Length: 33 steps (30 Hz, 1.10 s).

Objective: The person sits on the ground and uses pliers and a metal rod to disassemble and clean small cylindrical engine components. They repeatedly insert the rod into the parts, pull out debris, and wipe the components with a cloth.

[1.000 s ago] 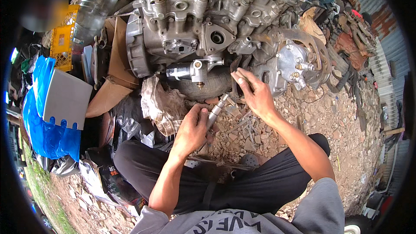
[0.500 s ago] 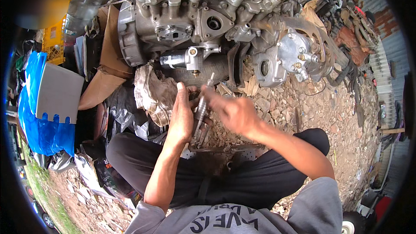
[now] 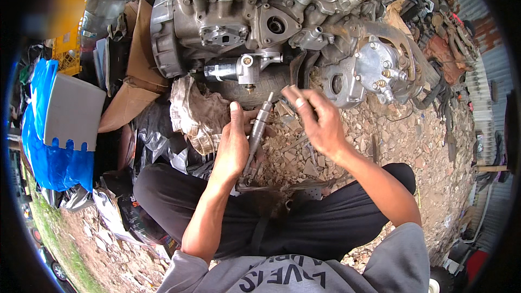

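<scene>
My left hand is closed around a slim metal fuel injector, its narrow tip pointing up and slightly right. The fingers behind it are partly hidden. To the right, apart from the injector, my right hand pinches a small, brown, flat piece between thumb and fingers; its material is unclear. Just beyond my hands lies a cylindrical filter with a silver metal housing. A crumpled, stained cloth is beside my left hand.
A large metal engine fills the far side, with a round pump-like part at its right. Cardboard, a blue plastic bag and a yellow crate stand left. Stony ground spreads right.
My right hand has moved right, away from the injector, and the brown piece in it now shows. My left hand still holds the injector in nearly the same place.
</scene>
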Tool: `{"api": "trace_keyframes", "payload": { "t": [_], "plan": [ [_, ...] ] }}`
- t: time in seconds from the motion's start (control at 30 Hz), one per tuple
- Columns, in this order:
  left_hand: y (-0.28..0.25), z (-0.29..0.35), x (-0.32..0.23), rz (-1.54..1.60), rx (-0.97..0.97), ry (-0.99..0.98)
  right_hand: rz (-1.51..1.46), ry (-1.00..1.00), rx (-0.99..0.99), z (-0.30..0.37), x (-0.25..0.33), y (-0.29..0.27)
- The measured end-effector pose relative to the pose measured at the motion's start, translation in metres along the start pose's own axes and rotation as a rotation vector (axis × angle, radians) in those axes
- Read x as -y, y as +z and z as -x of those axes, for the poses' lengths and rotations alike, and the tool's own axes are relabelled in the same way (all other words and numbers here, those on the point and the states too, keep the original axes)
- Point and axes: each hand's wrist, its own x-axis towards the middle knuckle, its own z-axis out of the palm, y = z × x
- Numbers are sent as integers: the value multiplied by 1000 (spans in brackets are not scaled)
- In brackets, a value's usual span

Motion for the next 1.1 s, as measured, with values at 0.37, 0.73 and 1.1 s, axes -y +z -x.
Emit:
{"api": "trace_keyframes", "payload": {
  "t": [0.37,0.73,1.1],
  "plan": [
    [1,14,-6,-169,27,-40,122,-332,-149,5,4,20],
    [7,9,3,-217,-74,114,302,-299,136,23,8,23],
    [2,15,-7,-373,-7,95,79,-413,-199,6,-8,28]
  ]
}}
